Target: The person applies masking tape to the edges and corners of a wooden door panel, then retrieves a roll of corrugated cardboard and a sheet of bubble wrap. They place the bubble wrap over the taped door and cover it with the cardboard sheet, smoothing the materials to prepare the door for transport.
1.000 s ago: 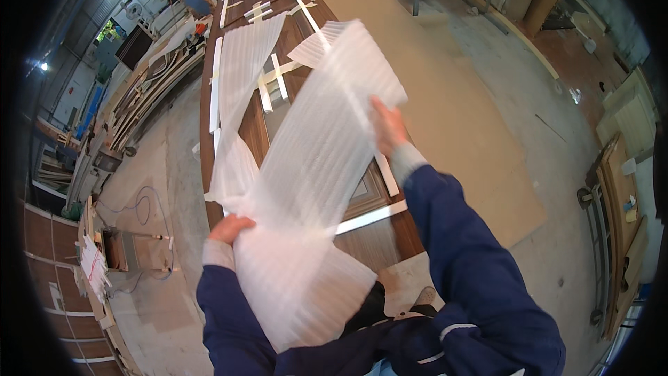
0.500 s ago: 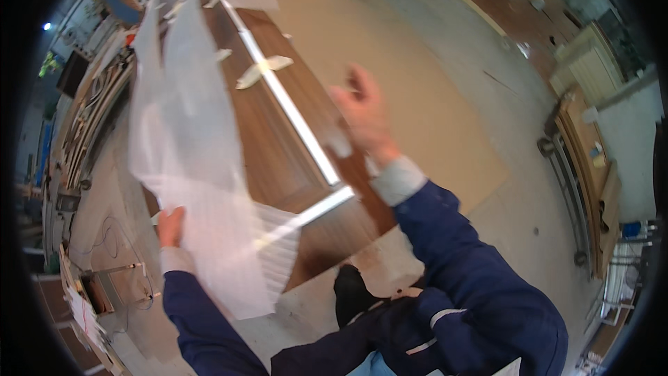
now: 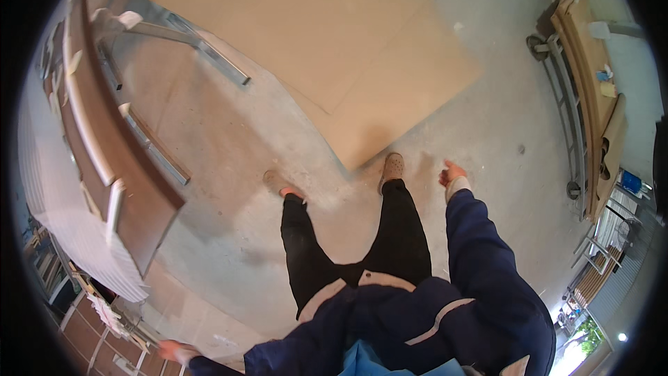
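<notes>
The navy-sleeved right arm [image 3: 483, 240] reaches forward, its bare right grip [image 3: 453, 171] out ahead of the body, fingers loosely bent and parted. The left arm [image 3: 217, 366] extends low and wide — its left grip [image 3: 177, 351] blurred, finger pose unclear. Both legs [image 3: 402, 233] stand apart — the left foot [image 3: 277, 183] angled outward.

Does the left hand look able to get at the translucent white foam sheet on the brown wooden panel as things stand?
Probably yes, with a reach: the left hand is apart from the foam sheet, but nothing seems to block its near corner.
</notes>
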### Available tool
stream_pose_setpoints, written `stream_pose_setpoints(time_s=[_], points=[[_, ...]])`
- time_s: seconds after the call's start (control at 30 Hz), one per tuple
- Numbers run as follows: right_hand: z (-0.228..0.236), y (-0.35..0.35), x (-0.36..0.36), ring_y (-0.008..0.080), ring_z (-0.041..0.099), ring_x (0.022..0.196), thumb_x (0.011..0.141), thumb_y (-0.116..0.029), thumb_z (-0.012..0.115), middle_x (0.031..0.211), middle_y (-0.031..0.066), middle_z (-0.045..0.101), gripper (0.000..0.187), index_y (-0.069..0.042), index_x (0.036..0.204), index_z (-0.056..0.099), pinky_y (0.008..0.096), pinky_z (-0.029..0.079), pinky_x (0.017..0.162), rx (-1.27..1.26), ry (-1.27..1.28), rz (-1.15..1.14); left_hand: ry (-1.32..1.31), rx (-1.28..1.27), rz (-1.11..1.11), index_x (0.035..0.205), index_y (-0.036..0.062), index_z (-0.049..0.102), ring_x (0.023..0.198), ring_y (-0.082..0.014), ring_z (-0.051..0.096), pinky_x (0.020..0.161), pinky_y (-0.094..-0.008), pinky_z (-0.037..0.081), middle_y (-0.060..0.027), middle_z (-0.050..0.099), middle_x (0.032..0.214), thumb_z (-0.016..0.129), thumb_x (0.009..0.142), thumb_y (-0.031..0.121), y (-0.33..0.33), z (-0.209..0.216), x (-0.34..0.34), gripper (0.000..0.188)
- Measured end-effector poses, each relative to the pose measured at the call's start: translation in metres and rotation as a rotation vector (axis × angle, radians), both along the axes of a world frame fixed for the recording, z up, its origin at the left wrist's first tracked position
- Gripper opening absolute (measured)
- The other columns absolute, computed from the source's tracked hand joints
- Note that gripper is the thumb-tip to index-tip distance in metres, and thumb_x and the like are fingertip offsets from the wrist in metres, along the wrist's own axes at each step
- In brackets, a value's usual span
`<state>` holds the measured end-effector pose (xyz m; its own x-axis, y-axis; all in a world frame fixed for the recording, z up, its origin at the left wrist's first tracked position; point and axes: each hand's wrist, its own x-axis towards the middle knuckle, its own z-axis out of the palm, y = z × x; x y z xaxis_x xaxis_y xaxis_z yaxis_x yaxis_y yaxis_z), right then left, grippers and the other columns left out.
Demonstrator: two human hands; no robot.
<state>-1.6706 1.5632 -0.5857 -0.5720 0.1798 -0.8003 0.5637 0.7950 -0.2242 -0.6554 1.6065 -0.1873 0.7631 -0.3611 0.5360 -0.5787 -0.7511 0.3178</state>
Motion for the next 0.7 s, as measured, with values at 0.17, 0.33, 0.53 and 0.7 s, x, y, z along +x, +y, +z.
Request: stream_pose_setpoints(time_s=[0.17,0.33,0.53,0.7], points=[[-0.139,0.011,0.043,0.017,0.06,0.066,0.088,-0.029,0.077,0.08,0.0046,0.063,0.032,-0.004,0.106,0.069,0.0324,0.05,0.056,-0.067,-0.143,0.345,1.376,0.86,0.182,0.153,0.0134,0.039,0.115,-0.0187,0.062,0.119,-0.0459,0.037,-0.0081,0.066,0.124,0.074,0.087,0.044,0.102,-0.199,-0.28,0.081],[-0.257,-0.073,0.113,0.0262,0.068,0.097,0.085,-0.038,0.079,0.116,0.0176,0.069,0.068,0.004,0.134,0.06,0.036,0.054,0.087,-0.319,-0.294,0.633,0.891,1.431,-0.493,0.153,0.008,0.036,0.135,-0.0449,0.046,0.113,-0.0498,0.04,-0.0307,0.04,0.151,0.085,0.074,0.053,0.034,-0.322,-0.538,0.103],[-0.41,-0.206,0.174,0.0255,0.061,0.097,0.088,-0.039,0.076,0.11,0.0135,0.067,0.067,0.005,0.134,0.059,0.041,0.05,0.085,-0.507,-0.275,0.484,0.656,1.317,-0.536,0.145,0.0074,0.045,0.132,-0.0498,0.047,0.109,-0.0557,0.041,-0.0309,0.04,0.149,0.083,0.073,0.041,-0.041,-0.358,-0.558,0.089],[-0.463,-0.312,0.168,0.0158,0.048,0.065,0.089,-0.043,0.078,0.07,0.0001,0.045,0.039,-0.01,0.082,0.058,0.0375,0.042,0.058,-0.611,-0.131,0.071,0.514,1.188,-0.593,0.146,0.0034,0.045,0.137,-0.0475,0.045,0.112,-0.0529,0.039,-0.031,0.042,0.15,0.079,0.081,0.044,-0.056,-0.358,-0.548,0.084]])
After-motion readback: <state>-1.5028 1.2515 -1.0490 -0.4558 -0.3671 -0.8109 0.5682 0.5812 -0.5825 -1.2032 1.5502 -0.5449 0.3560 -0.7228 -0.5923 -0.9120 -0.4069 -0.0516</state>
